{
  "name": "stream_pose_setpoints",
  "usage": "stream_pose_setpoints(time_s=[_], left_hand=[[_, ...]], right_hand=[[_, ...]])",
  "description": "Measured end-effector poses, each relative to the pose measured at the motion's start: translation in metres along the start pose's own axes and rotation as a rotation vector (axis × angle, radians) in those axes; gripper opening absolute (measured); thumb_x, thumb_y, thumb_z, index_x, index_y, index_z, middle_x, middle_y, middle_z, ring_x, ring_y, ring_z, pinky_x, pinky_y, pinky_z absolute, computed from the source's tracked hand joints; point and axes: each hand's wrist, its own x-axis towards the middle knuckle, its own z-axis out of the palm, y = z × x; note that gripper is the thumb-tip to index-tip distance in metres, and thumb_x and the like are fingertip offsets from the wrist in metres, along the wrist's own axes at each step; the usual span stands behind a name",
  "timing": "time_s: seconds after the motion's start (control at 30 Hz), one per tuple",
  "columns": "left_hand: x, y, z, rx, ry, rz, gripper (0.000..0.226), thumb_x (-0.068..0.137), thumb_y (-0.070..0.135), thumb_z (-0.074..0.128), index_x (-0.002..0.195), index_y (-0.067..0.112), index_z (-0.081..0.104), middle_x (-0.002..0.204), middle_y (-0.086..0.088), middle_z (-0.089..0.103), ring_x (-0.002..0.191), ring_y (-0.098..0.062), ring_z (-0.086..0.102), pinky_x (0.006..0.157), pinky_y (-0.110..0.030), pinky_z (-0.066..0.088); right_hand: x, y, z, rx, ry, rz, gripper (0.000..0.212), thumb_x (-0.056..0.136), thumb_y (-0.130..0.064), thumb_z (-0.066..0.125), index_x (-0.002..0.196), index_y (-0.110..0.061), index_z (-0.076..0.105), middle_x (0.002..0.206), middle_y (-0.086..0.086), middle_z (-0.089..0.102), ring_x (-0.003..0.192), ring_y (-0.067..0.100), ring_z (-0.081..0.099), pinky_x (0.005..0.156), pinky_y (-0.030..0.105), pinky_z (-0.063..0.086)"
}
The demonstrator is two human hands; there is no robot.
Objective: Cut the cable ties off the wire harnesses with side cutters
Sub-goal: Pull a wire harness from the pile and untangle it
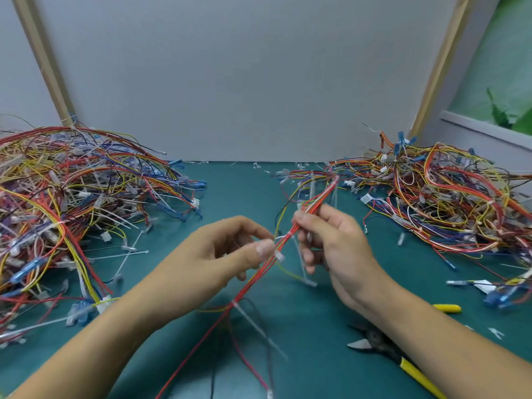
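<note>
Two bare hands hold one red wire harness [253, 280] up over a green mat [236, 191]. The left hand [227, 254] pinches the harness between thumb and forefinger at about its middle, the other fingers loosely curled. The right hand [336, 243] grips the same harness just above that spot, with fingers curled round the red wires and thumb pressed against them. The harness runs slantwise, from beyond the right hand down toward the near edge of the view.

A pale cable tie [260, 326] is still fastened round the harness below the left hand, its long tail sticking out to the right. Another tie [302, 263] hangs from the harness beside the right hand's fingers.

Right of the harness and nearer the person, the side cutters [374, 342] lie on the mat, partly hidden under the right forearm, their yellow handles spread apart and no hand on them.

Left of the harness sits a big heap of tangled wires [72, 203], with loose ties [126, 254] lying at the foot of it. Right of the harness sits a second heap [446, 197]. Behind the harness stands a grey wall panel [244, 82].
</note>
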Motion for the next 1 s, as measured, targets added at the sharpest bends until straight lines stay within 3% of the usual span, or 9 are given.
stream_pose_setpoints(time_s=[0.13,0.33,0.43,0.53,0.73,0.8,0.87,0.93,1.0], left_hand=[[-0.001,-0.004,-0.004,0.107,-0.171,-0.056,0.027,0.076,0.044,0.075,0.1,0.032,0.07,0.083,0.001,0.07,0.068,-0.012,0.062,0.062,-0.026,0.049],[0.0,-0.009,-0.004,0.154,-0.177,-0.16,0.006,0.087,0.019,0.075,0.084,0.019,0.069,0.067,-0.003,0.067,0.057,-0.012,0.06,0.051,-0.023,0.048],[0.002,-0.007,-0.004,0.071,-0.1,-0.151,0.009,0.088,0.012,0.072,0.08,0.013,0.068,0.065,-0.007,0.064,0.055,-0.015,0.057,0.05,-0.025,0.047],[0.004,-0.002,-0.007,-0.058,0.031,-0.094,0.012,0.086,0.012,0.074,0.082,0.004,0.066,0.065,-0.009,0.062,0.053,-0.016,0.056,0.047,-0.026,0.047],[0.005,0.0,-0.007,-0.181,0.25,-0.048,0.011,0.091,0.008,0.064,0.081,0.002,0.066,0.06,-0.004,0.058,0.051,-0.015,0.052,0.041,-0.024,0.045],[0.006,-0.001,-0.008,-0.228,0.338,-0.033,0.012,0.093,0.008,0.062,0.084,0.0,0.065,0.065,-0.006,0.058,0.057,-0.017,0.054,0.041,-0.024,0.045],[0.006,-0.002,-0.008,-0.257,0.384,-0.024,0.012,0.093,0.009,0.062,0.088,-0.001,0.064,0.069,-0.006,0.061,0.059,-0.017,0.056,0.042,-0.024,0.048],[0.007,-0.003,-0.007,-0.291,0.37,-0.03,0.013,0.09,0.011,0.063,0.089,-0.002,0.064,0.07,-0.006,0.062,0.058,-0.016,0.057,0.043,-0.023,0.049],[0.006,-0.003,-0.007,-0.345,0.31,-0.049,0.018,0.084,0.016,0.066,0.088,-0.001,0.064,0.07,-0.008,0.063,0.057,-0.016,0.058,0.043,-0.023,0.049]], right_hand=[[0.007,0.0,-0.005,0.031,0.143,-0.034,0.019,0.098,-0.014,0.057,0.079,-0.012,0.057,0.056,-0.004,0.049,0.041,0.011,0.039,0.037,0.024,0.034],[0.006,0.002,-0.003,0.07,0.108,-0.026,0.015,0.097,-0.021,0.059,0.097,-0.009,0.067,0.069,-0.003,0.064,0.052,0.013,0.056,0.043,0.024,0.049],[0.005,0.0,-0.001,0.102,0.113,-0.008,0.022,0.096,-0.031,0.059,0.105,-0.012,0.068,0.092,0.002,0.07,0.066,0.019,0.069,0.05,0.027,0.056],[0.003,0.0,0.0,0.081,0.159,-0.002,0.026,0.095,-0.039,0.059,0.101,-0.015,0.068,0.097,-0.005,0.064,0.072,0.022,0.069,0.053,0.031,0.058],[-0.004,0.004,0.002,-0.13,0.25,-0.171,0.027,0.092,-0.034,0.067,0.084,-0.009,0.061,0.073,-0.004,0.062,0.057,0.013,0.055,0.048,0.031,0.052],[-0.007,0.003,0.003,-0.202,0.205,-0.283,0.032,0.088,-0.039,0.068,0.077,-0.011,0.058,0.065,-0.002,0.055,0.057,0.014,0.052,0.052,0.037,0.051],[-0.012,0.005,0.007,-0.315,0.073,-0.346,0.027,0.083,-0.046,0.066,0.082,-0.019,0.063,0.075,-0.006,0.061,0.068,0.015,0.057,0.064,0.042,0.053],[-0.017,0.01,0.011,-0.404,-0.09,-0.32,0.023,0.08,-0.046,0.069,0.093,-0.029,0.065,0.087,-0.008,0.065,0.077,0.014,0.06,0.07,0.032,0.054],[-0.018,0.015,0.012,-0.41,-0.174,-0.255,0.022,0.08,-0.039,0.072,0.099,-0.032,0.064,0.082,-0.006,0.066,0.075,0.014,0.063,0.069,0.029,0.052]])
